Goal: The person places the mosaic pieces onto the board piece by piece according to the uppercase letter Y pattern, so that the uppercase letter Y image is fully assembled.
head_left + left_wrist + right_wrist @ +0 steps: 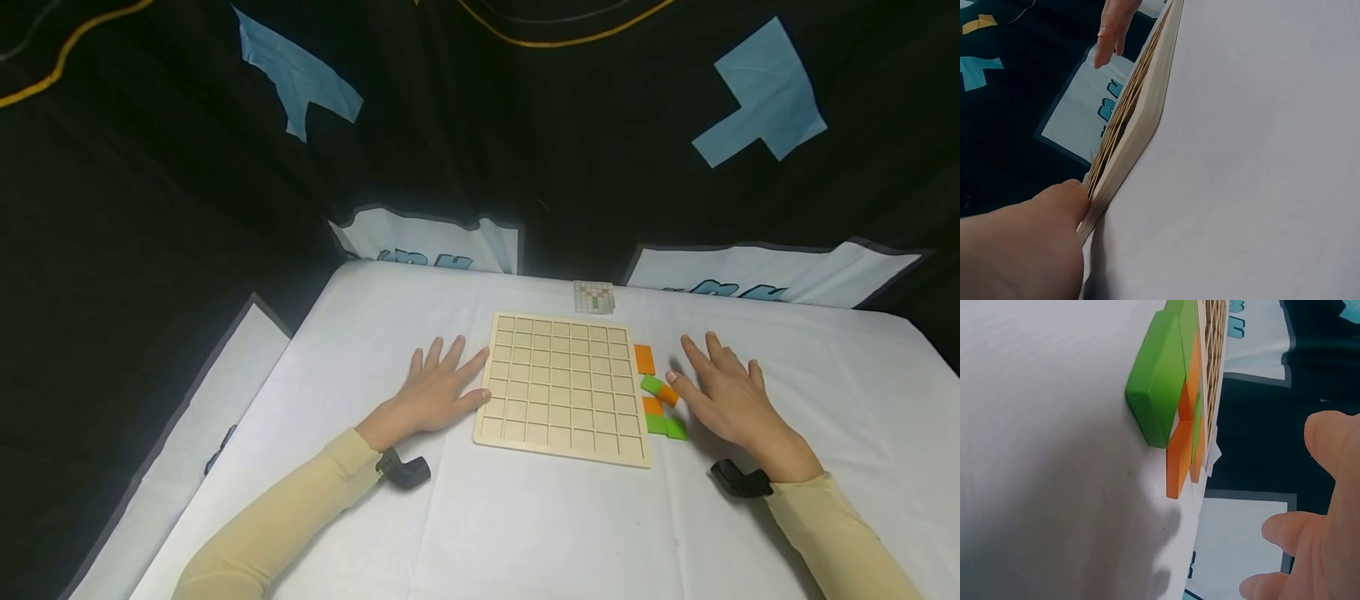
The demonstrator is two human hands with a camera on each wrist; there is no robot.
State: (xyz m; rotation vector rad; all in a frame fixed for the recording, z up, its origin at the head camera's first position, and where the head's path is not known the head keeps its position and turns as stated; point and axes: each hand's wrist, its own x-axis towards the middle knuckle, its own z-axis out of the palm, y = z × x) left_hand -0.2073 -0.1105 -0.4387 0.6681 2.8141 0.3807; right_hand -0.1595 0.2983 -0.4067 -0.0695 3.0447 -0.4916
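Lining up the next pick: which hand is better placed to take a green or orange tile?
The right hand, probably: it hovers beside the orange and green tiles, while the left hand is at the opposite edge of the grid board.

The tabletop (547, 533) carries a white covering with shallow creases. A black cloth (525, 175) stands vertically behind the rear edge and along the left side. Fitted on its surface:

- Left blue patch (296, 75): irregular, forked at its lower end, upper left of the head view.
- Right blue patch (772, 96): angular, upper right.
- Yellow line (536, 44): curved, at the top centre; a grey line (540, 21) runs above it.
- Left rear panel (450, 237) and right rear panel (795, 271): white, dark-bordered, wavy upper edges, blue lettering at the bottom.
- Side panel (206, 412): white, dark-bordered, beside the left table edge.
- Yellow patch (980, 24): visible in the left wrist view.
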